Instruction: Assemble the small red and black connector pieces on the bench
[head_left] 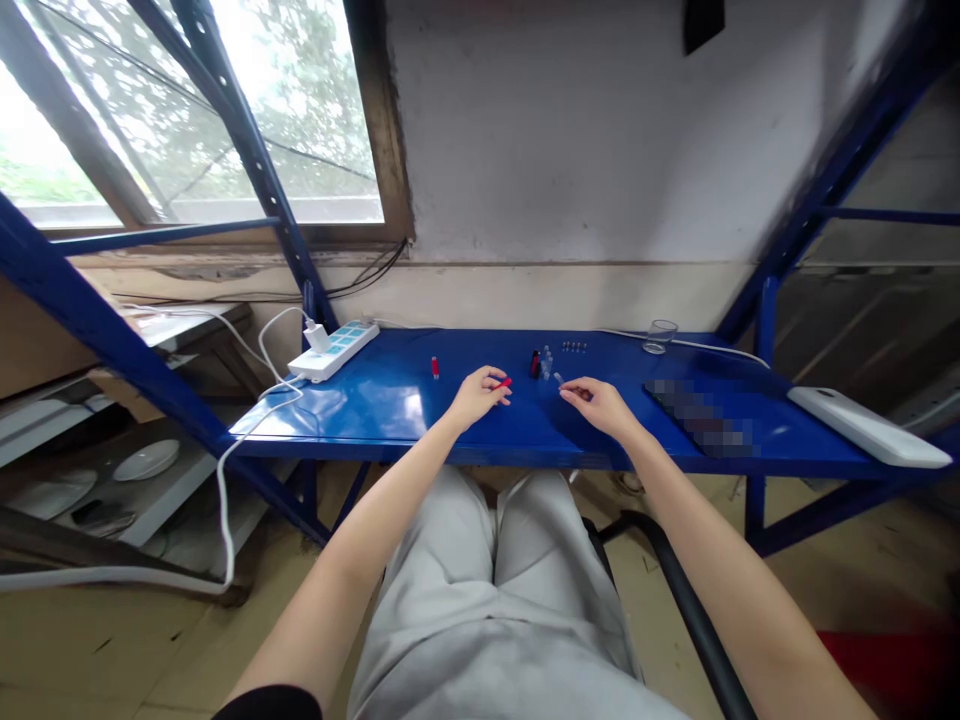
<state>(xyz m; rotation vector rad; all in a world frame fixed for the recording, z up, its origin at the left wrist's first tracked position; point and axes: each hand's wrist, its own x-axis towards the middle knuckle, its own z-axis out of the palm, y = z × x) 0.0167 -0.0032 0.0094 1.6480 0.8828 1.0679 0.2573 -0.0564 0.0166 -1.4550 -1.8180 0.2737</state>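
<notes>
My left hand (484,396) is above the blue table, its fingers closed round a small red stick-like piece (504,384). To its right, my right hand (594,400) pinches a small clear plastic piece (559,379) between thumb and fingertips. Just beyond the right hand stand a small dark and red piece (535,364) and a few clear plastic pieces (547,362). Farther back, several tiny metallic pieces (574,347) form a row. A small red cylinder (435,368) stands upright left of my left hand. The pieces are too small to name more exactly.
The blue metal table (360,405) carries a white power strip (334,351) at left and a clear glass (660,337) at back right. A blurred dark flat object (697,418) and a white flat object (868,427) lie at right. Blue posts rise at both sides.
</notes>
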